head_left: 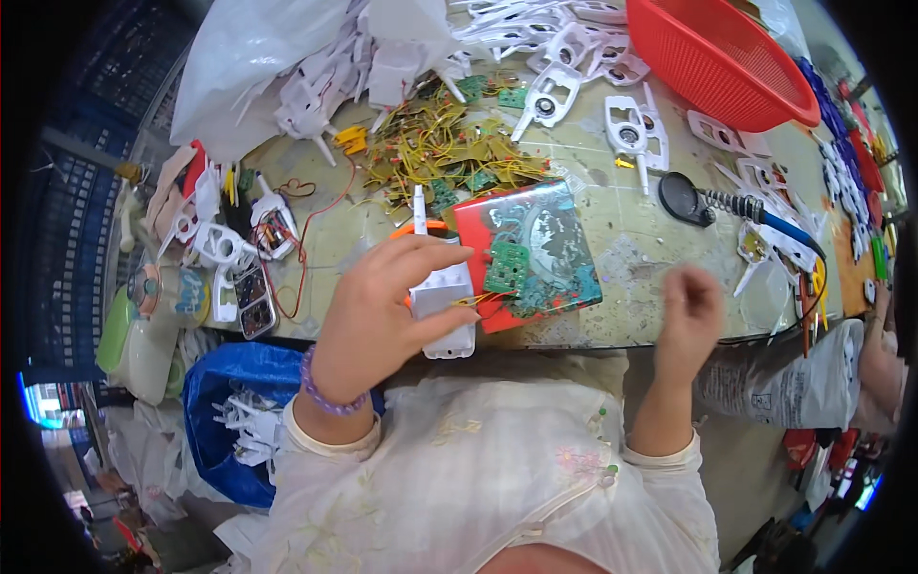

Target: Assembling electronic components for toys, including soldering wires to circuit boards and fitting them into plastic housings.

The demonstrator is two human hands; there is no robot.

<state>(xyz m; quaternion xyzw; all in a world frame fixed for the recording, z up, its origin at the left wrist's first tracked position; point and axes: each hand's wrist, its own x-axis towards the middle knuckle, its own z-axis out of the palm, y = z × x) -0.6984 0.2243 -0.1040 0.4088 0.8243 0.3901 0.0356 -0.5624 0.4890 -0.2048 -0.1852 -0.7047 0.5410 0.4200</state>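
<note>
My left hand (371,295), a beaded purple bracelet at its wrist, is closed around a white plastic housing (447,287) with a narrow stem. Thumb and index finger lie across the housing. Thin yellow wires run from beside my thumb toward a green circuit board (507,267). That board rests on a worn red and dark flat pad (562,251), right of the housing. Something orange (421,228) shows partly behind the housing. My right hand (690,311) hovers by the table's front edge, apart from the housing; motion smears its fingers, so I cannot tell whether they hold anything.
Wired circuit boards (449,143) are heaped behind the pad. White plastic shells (550,96) lie farther back, near a red basket (727,62). A soldering iron (784,225) rests in its coiled stand at right. A blue bag (225,411) with white parts hangs lower left.
</note>
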